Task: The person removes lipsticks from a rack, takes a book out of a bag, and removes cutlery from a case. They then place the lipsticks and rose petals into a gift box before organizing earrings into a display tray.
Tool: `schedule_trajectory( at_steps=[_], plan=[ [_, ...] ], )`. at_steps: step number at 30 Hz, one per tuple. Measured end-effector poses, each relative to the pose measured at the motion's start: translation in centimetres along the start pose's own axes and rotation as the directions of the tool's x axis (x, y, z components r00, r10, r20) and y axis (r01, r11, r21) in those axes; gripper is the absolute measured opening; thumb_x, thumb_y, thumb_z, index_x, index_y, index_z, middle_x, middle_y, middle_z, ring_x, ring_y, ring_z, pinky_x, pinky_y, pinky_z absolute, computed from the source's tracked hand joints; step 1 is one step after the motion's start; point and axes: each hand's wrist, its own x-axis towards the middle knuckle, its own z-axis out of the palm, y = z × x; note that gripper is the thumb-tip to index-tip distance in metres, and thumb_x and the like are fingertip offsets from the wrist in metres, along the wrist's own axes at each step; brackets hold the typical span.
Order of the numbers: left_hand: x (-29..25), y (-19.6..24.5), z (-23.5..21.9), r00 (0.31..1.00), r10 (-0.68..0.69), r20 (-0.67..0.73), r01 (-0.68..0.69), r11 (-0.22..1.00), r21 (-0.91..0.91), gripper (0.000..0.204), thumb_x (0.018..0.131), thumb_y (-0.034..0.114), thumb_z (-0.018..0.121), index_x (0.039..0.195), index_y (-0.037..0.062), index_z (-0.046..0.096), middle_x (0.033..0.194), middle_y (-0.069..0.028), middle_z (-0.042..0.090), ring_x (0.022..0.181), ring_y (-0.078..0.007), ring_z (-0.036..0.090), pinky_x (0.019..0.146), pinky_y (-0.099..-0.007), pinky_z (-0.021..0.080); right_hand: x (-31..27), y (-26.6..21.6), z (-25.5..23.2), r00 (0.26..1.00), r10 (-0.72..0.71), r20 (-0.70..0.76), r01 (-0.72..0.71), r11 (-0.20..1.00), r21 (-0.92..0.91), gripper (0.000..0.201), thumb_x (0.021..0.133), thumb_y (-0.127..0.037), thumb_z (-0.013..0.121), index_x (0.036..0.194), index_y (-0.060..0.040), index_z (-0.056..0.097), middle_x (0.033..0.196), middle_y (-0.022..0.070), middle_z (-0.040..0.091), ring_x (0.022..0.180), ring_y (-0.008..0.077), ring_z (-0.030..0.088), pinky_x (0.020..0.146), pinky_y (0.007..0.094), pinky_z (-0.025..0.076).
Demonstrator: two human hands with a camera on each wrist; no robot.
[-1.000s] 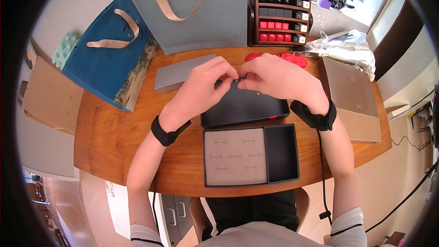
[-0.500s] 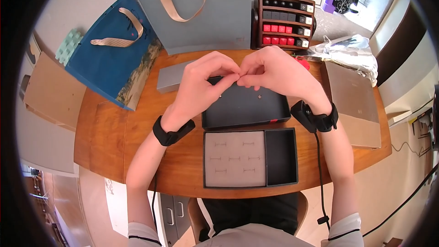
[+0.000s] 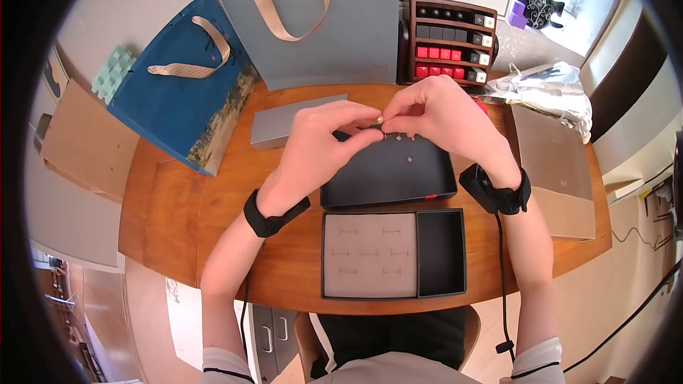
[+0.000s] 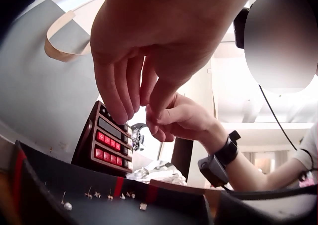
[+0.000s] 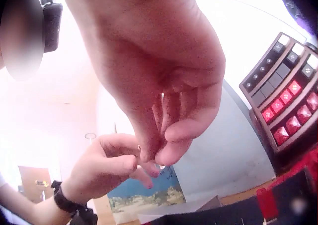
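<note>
A tiny earring (image 3: 380, 119) with a pale shiny bead shows between the fingertips of both hands. My left hand (image 3: 320, 135) holds it from the left with thumb and fingertips. From the right, the thumb and forefinger of my right hand (image 3: 445, 110) pinch it; the fingers hide most of it. Below lies a shallow black box lid (image 3: 384, 181) with several small stud earrings inside. Among these, a pearl stud (image 4: 68, 206) and a square sparkling stud (image 4: 143, 206) show in the left wrist view.
Nearer the body lies a black jewellery box (image 3: 441, 256) with a slotted beige pad (image 3: 366, 281). A grey box (image 3: 274, 128), blue bag (image 3: 167, 89) and grey-blue bag (image 3: 348, 35) stand behind left. A wooden rack (image 3: 411, 50) and brown box (image 3: 551, 171) are at right.
Both hands stay together over the lid's far part. The pale bead now shows at the fingertips, and more studs in the lid have come into sight. The head view has shifted slightly.
</note>
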Motion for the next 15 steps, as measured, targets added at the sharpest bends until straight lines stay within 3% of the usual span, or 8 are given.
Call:
schedule_trajectory(
  at_steps=[2,5,15],
  plan=[
    [-0.08,-0.08,0.36,0.998,0.053,-0.046,-0.05,0.997,0.053,0.022,0.084,0.003,0.081,0.105,0.0001,0.076,0.1,-0.01,0.077,0.081,-0.0176,0.075,0.073,-0.0262,0.059,-0.05,0.3,0.1,1.0,-0.028,-0.012,0.028,0.999,-0.023,0.01,0.085,-0.002,0.073,0.094,-0.0001,0.077,0.075,0.0068,0.072,0.069,0.0121,0.066,0.067,0.0271,0.052],
    [-0.07,-0.06,0.44,0.994,0.079,-0.074,-0.075,0.995,0.062,0.02,0.084,0.004,0.081,0.103,-0.0001,0.077,0.097,-0.0099,0.077,0.08,-0.0168,0.074,0.071,-0.0257,0.059,0.05,0.25,0.18,0.997,-0.082,0.0,0.082,0.996,-0.037,0.012,0.083,-0.005,0.074,0.094,-0.0023,0.078,0.076,0.0122,0.073,0.067,0.0223,0.069,0.067,0.0319,0.054],
    [-0.39,0.07,0.54,0.979,0.186,-0.089,-0.162,0.961,0.225,0.014,0.084,0.005,0.081,0.096,0.0004,0.075,0.09,-0.009,0.076,0.07,-0.0163,0.07,0.063,-0.0256,0.055,0.28,0.21,0.68,0.995,-0.092,-0.049,0.088,0.994,-0.066,0.01,0.085,-0.005,0.074,0.094,-0.0001,0.076,0.077,0.013,0.073,0.07,0.0245,0.072,0.069,0.0323,0.056]
  ],
)
